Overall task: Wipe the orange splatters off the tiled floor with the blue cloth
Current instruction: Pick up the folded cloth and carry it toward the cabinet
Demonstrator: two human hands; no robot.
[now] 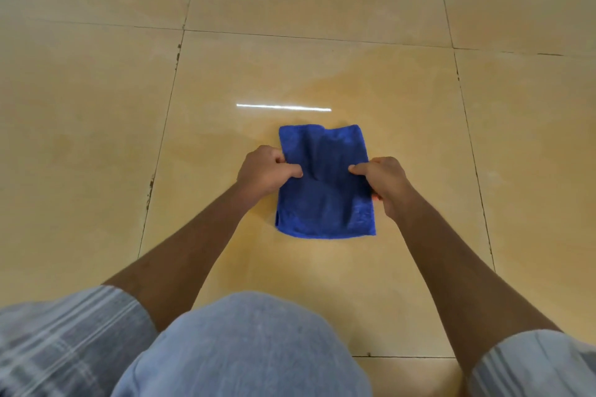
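A folded blue cloth (325, 200) lies flat on a glossy beige tiled floor (290, 68), in the middle of the view. My left hand (266, 171) pinches the cloth's left edge, thumb on top. My right hand (383, 182) pinches its right edge the same way. The cloth bulges up a little between the two hands. A small orange spot (375, 197) shows at the cloth's right edge under my right hand. A faint orange-tinted smear (342, 84) spreads over the tile beyond the cloth.
Dark grout lines (167, 126) run left and right of the tile under the cloth. A bright strip of reflected light (283, 107) lies just beyond it. My knee in light blue fabric (251, 345) fills the bottom of the view.
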